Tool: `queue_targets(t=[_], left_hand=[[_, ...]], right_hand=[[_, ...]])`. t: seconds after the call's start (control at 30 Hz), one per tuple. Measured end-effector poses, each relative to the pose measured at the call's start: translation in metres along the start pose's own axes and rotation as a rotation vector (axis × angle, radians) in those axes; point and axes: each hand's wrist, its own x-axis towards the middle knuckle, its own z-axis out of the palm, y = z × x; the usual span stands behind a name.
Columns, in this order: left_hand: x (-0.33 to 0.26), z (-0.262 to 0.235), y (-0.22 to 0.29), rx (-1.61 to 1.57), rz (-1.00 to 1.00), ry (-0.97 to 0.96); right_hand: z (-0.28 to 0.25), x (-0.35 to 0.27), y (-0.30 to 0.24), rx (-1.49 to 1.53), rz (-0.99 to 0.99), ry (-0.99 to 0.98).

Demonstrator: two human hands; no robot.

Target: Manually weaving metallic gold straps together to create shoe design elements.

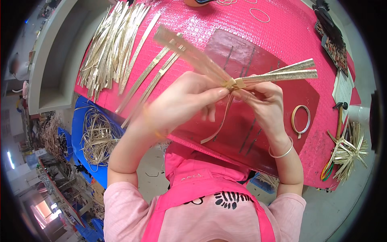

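At centre frame both hands, left hand [183,101] and right hand [262,101], pinch a half-bound bundle of flat gold strips [234,78], seemingly early work, since a large heap of loose gold strips [111,44] waits upper left on the pink worktop [282,32].

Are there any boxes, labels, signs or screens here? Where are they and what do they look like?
No boxes or screens show.
Paper sheet: right edge of the pink table, white, with small marks too blurred to read.
Patterned cards: far right corner, dark edges, reddish-brown speckles.
Apron print: on the person's chest, black blotchy design on pink.
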Motion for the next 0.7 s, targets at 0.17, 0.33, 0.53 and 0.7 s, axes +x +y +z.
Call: queue_targets(t=[0.17, 0.33, 0.53, 0.7], left_hand=[[0.009, -0.005, -0.009, 0.224, 0.258, 0.232], [0.013, -0.002, -0.016, 0.668, 0.879, 0.352], [-0.007, 0.015, -0.001, -0.274, 0.172, 0.201], [0.005, 0.012, -0.013, 0.375, 0.508, 0.361]], right_hand=[[0.005, -0.003, -0.004, 0.16, -0.062, 0.044], [-0.003, -0.003, -0.006, 0.767, 0.295, -0.188], [0.014, -0.007, -0.012, 0.47, 0.031, 0.088], [0.012, -0.005, -0.007, 0.187, -0.07, 0.128]])
